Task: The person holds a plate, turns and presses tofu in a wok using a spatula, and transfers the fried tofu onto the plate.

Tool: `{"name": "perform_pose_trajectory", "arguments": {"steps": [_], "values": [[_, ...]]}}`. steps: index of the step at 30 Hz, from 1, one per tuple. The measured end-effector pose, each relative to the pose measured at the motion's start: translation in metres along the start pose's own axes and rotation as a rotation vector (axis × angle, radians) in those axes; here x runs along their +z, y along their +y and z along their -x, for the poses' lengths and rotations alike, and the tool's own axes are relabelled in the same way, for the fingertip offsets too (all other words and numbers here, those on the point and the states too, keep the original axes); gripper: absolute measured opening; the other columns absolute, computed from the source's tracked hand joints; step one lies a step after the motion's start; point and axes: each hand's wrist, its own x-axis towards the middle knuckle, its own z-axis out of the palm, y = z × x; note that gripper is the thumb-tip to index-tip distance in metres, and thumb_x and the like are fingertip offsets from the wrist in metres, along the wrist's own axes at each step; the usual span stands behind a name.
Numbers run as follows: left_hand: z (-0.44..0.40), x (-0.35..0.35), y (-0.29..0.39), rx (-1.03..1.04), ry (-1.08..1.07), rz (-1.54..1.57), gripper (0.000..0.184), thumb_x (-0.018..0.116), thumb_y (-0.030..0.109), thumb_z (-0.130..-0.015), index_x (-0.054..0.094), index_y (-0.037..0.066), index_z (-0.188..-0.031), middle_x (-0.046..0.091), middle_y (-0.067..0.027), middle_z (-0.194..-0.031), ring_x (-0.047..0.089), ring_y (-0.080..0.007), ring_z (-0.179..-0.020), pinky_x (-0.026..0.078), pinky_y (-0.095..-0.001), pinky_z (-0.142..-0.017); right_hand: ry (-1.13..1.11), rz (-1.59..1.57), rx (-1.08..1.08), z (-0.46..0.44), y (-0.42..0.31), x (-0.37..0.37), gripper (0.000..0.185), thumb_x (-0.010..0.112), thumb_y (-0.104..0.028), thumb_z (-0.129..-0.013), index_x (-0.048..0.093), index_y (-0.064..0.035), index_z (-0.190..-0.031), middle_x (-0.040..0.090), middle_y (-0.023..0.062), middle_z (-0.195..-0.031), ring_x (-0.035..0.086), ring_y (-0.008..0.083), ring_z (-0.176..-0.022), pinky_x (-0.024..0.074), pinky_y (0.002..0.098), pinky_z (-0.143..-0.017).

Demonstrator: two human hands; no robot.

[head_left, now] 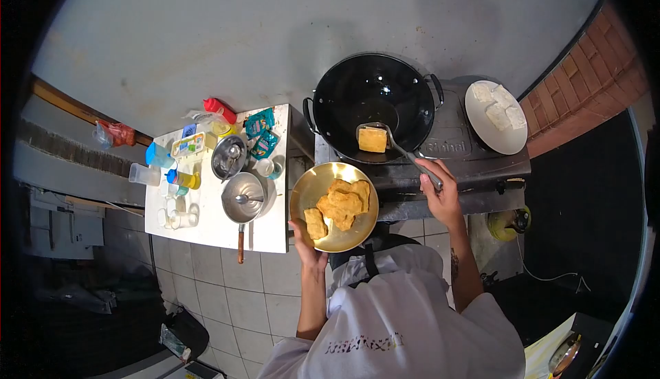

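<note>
Forearm [467,262] slanting inward, the right hand [445,199] grips a spatula [407,154].

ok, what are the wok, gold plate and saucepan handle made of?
Wok: probably metal, glossy black, from its sharp highlights; any coating is unclear. Gold plate: likely brass-coloured metal, polished, given its bright sheen. Saucepan handle: perhaps wood, from its brown colour; plastic possible, finish unclear.

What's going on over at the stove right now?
The person's left hand holds a round, gold-coloured metal plate bearing golden-brown pieces. Their right hand grips a long-handled metal spatula with one golden-brown rectangular piece on it, at the near side of a black, two-handled wok. On the stove, right of the wok, a white oval plate holds several pale, flat pieces.
</note>
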Motion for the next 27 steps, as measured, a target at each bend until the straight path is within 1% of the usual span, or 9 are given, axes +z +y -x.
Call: {"name": "perform_pose_trajectory", "arguments": {"steps": [3,5,6,9,12,18,20,27], "values": [[-0.001,0.002,0.000,0.015,-0.013,-0.011,0.070,0.033,0.059,-0.090,0.031,0.006,-0.135,0.044,-0.0105,-0.131,0.047,-0.0243,-0.118,0.043,-0.0376,-0.094,0.012,-0.032,0.030,-0.001,0.001,0.001,0.026,0.049,0.000,-0.089,0.055,0.0030,-0.114,0.049,0.0048,-0.087,0.047,0.0068,-0.065,0.0400,0.0201,-0.057],[-0.001,0.002,-0.001,0.007,-0.016,-0.007,0.070,0.033,0.059,-0.090,0.031,0.006,-0.135,0.044,-0.0104,-0.131,0.047,-0.0243,-0.118,0.043,-0.0375,-0.094,0.028,-0.057,0.120,-0.002,0.000,0.003,0.024,0.054,-0.002,-0.085,0.057,0.0039,-0.108,0.059,0.0152,-0.095,0.056,0.0229,-0.088,0.0420,0.0295,-0.080],[-0.001,0.001,0.000,0.000,-0.018,-0.003,0.070,0.033,0.059,-0.090,0.031,0.006,-0.135,0.044,-0.0103,-0.131,0.047,-0.0244,-0.117,0.043,-0.0375,-0.094,0.028,-0.057,0.120,-0.002,-0.001,0.003,0.024,0.054,-0.002,-0.085,0.057,0.0039,-0.108,0.059,0.0152,-0.095,0.056,0.0229,-0.088,0.0420,0.0295,-0.080],[-0.001,0.005,0.001,0.011,-0.015,-0.023,0.070,0.033,0.060,-0.090,0.031,0.006,-0.135,0.044,-0.0102,-0.132,0.047,-0.0245,-0.117,0.043,-0.0374,-0.094,0.018,-0.040,0.094,-0.004,-0.005,0.001,0.024,0.054,-0.002,-0.085,0.057,0.0040,-0.108,0.059,0.0154,-0.095,0.057,0.0229,-0.087,0.0423,0.0294,-0.079],[-0.002,0.002,0.001,-0.017,0.003,0.000,0.070,0.033,0.060,-0.090,0.032,0.006,-0.135,0.044,-0.0101,-0.132,0.048,-0.0245,-0.117,0.044,-0.0375,-0.094,0.015,-0.047,0.123,-0.005,-0.003,0.001,0.024,0.054,-0.002,-0.085,0.057,0.0042,-0.108,0.059,0.0153,-0.094,0.057,0.0228,-0.085,0.0424,0.0290,-0.079],[-0.003,0.004,0.002,0.016,0.004,0.013,0.068,0.034,0.058,-0.090,0.034,0.005,-0.134,0.046,-0.0101,-0.130,0.049,-0.0245,-0.116,0.043,-0.0381,-0.094,0.022,-0.079,0.125,-0.006,0.005,0.005,0.023,0.054,-0.003,-0.086,0.058,0.0041,-0.107,0.059,0.0146,-0.092,0.056,0.0223,-0.085,0.0420,0.0288,-0.079],[-0.003,0.003,0.003,0.008,0.006,0.016,0.068,0.035,0.058,-0.090,0.034,0.005,-0.133,0.046,-0.0102,-0.130,0.049,-0.0245,-0.116,0.043,-0.0384,-0.095,0.005,-0.033,0.031,-0.005,0.007,0.003,0.025,0.049,-0.004,-0.090,0.054,0.0030,-0.114,0.045,0.0039,-0.082,0.047,0.0074,-0.063,0.0389,0.0208,-0.056],[-0.005,0.001,0.004,0.019,0.009,-0.001,0.068,0.035,0.058,-0.090,0.034,0.005,-0.133,0.046,-0.0105,-0.130,0.048,-0.0251,-0.117,0.042,-0.0392,-0.095,0.028,-0.057,0.047,-0.006,0.013,0.004,0.025,0.048,-0.004,-0.090,0.055,0.0039,-0.113,0.045,0.0041,-0.081,0.046,0.0074,-0.063,0.0382,0.0209,-0.056]]}}
